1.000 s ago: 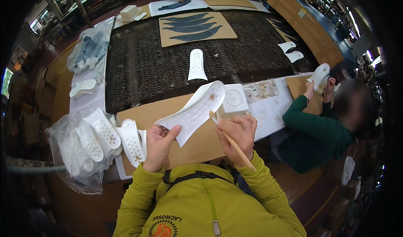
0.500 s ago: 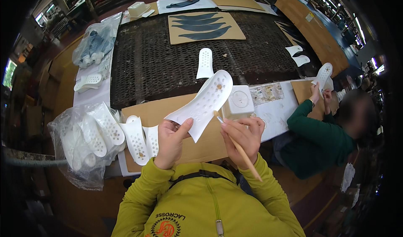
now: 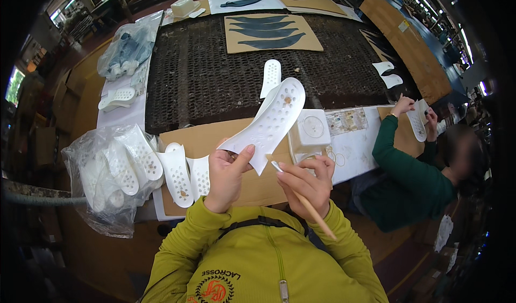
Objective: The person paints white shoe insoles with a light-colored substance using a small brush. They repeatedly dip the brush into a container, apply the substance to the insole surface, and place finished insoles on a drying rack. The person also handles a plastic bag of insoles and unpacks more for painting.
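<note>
Standing beyond brush (image 3: 313,213): white tub (image 3: 310,132).

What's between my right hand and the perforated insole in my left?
In the head view, the wooden-handled brush's bristles lie between your right hand and the insole.

Wearing a yellow-green long-sleeved top (image 3: 248,257), finely ribbed, closed by a matching zipper (image 3: 276,254) with a silvery pull (image 3: 284,290). Also wearing a black strap (image 3: 242,225) with buckle (image 3: 264,220) across the zipper's far end. Bearing a round black-and-red emblem (image 3: 215,290) plus black lettering (image 3: 219,274) left of the zipper.
</note>
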A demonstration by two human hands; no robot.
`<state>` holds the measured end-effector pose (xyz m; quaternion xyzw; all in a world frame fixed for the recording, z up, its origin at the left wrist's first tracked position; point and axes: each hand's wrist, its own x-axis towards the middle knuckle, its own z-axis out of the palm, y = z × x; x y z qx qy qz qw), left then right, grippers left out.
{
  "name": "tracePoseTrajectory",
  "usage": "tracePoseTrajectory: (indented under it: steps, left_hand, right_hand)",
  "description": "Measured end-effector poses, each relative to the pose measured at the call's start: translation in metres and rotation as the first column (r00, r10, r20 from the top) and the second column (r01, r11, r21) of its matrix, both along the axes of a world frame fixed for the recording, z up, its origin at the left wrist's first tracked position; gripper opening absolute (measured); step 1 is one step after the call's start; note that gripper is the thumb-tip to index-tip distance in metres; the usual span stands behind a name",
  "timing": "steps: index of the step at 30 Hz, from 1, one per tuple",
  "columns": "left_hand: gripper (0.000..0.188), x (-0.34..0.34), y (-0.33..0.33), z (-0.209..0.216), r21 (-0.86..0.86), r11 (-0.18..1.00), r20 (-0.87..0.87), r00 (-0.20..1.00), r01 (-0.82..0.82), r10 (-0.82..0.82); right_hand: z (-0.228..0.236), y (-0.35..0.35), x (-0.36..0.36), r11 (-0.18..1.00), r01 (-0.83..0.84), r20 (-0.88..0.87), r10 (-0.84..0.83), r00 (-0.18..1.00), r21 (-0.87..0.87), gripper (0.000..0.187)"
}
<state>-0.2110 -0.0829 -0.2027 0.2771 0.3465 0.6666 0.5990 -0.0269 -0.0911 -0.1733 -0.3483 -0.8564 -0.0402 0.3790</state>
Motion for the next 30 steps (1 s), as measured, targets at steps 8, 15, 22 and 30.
tracePoseTrajectory:
  steps: [8,15,22,30]
  left_hand:
    - [0.028,0.001,0.003,0.002,-0.022,0.999,0.027,0.999,-0.028,0.029]
    - [0.029,0.000,-0.006,0.005,-0.011,0.998,0.043,0.998,0.055,-0.055]
    - [0.030,-0.001,-0.005,0.002,-0.003,0.999,0.052,0.998,0.042,-0.042]
    - [0.023,-0.028,0.009,-0.049,-0.034,0.990,-0.160,0.979,-0.135,0.128]
  right_hand:
    - [-0.003,-0.012,-0.003,0.931,-0.249,-0.218,0.193,0.957,-0.268,0.022]
    - [0.000,0.011,-0.005,0.966,0.034,-0.423,-0.143,0.895,-0.256,0.016]
    - [0.003,0.013,0.003,0.991,0.047,-0.031,-0.043,0.999,0.125,0.022]
    - [-0.038,0.011,0.051,0.780,-0.141,-0.446,-0.190,0.875,-0.610,0.011]
